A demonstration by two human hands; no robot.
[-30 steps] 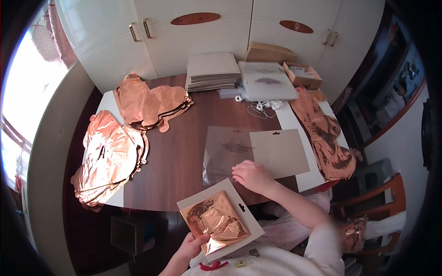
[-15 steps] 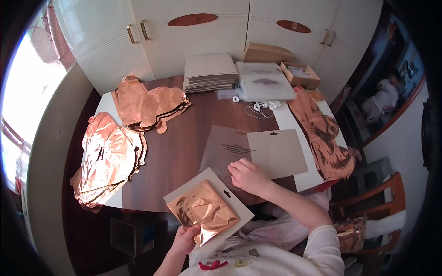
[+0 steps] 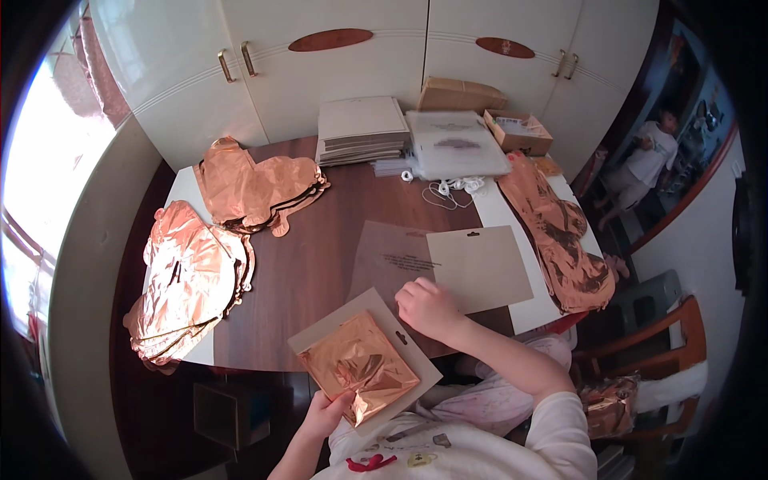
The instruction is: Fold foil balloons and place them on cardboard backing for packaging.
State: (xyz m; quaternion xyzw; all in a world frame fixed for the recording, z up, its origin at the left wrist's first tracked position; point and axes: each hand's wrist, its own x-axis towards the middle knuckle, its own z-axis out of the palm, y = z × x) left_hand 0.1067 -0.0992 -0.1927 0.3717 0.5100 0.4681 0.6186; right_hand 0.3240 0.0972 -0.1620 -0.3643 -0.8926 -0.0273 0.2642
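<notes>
My left hand [image 3: 326,414] grips a beige card [image 3: 386,320] with a hang hole, thumb pressed on the folded copper foil balloon [image 3: 360,352] lying on it. Card and foil are held tilted at the table's near edge, above my lap. My right hand [image 3: 430,310] is closed, fingers curled down at the near edge of a clear printed plastic sleeve [image 3: 388,248]; what its fingertips hold, if anything, is hidden. Another beige card [image 3: 484,260] with a hang hole lies flat at the sleeve's right; I cannot tell whether it is inside.
Copper foil balloons lie in piles at the left [image 3: 192,272], far left [image 3: 256,184] and right [image 3: 552,232]. Along the back stand stacked cards [image 3: 360,120], clear sleeves [image 3: 456,144], white string [image 3: 460,188] and a small box [image 3: 520,132]. A chair [image 3: 692,336] is at right; a person [image 3: 652,156] stands beyond the doorway.
The held card and foil have turned and shifted slightly. My right hand has stayed almost where it was. The person in the doorway has become more upright.
</notes>
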